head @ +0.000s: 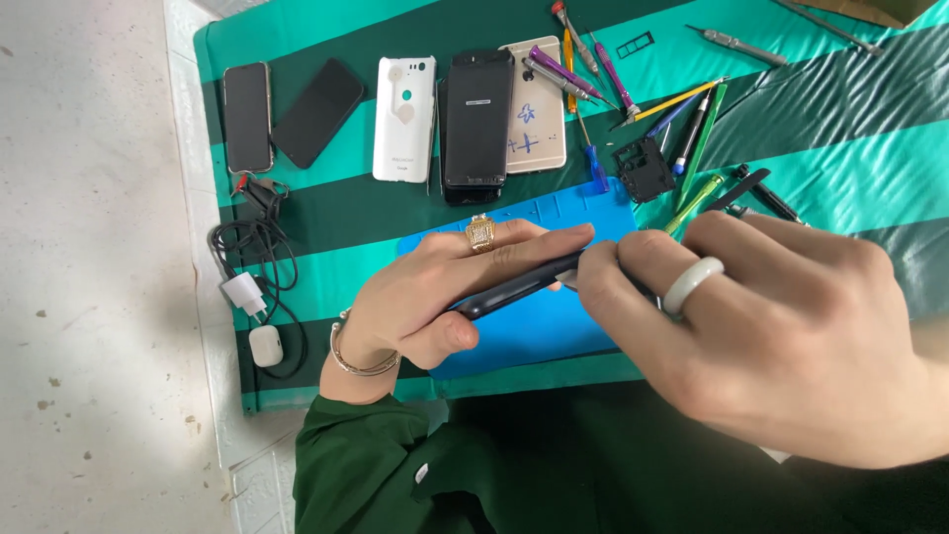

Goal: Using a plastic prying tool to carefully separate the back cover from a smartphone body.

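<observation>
Dark phone on edge, both my hands on it.

My left hand (435, 292) clamps the dark phone (514, 287) edge-up above the blue mat (554, 331), steadying it; my right hand (771, 326) pinches closed at its top edge, on what I can't tell. Spare phones and screwdrivers (583, 74) lie on striped green cloth (840, 129) over pale concrete floor (89, 247).

The left hand (435, 297) is turned palm-up and tilted, fingers curled closed in a grip, thumb stretched along the top; a ring sits on one finger, a bracelet on the wrist, a green sleeve below. The right hand (771, 326) faces knuckles-up, fingertips pinched together beside the left thumb, a pale ring on one finger.
</observation>
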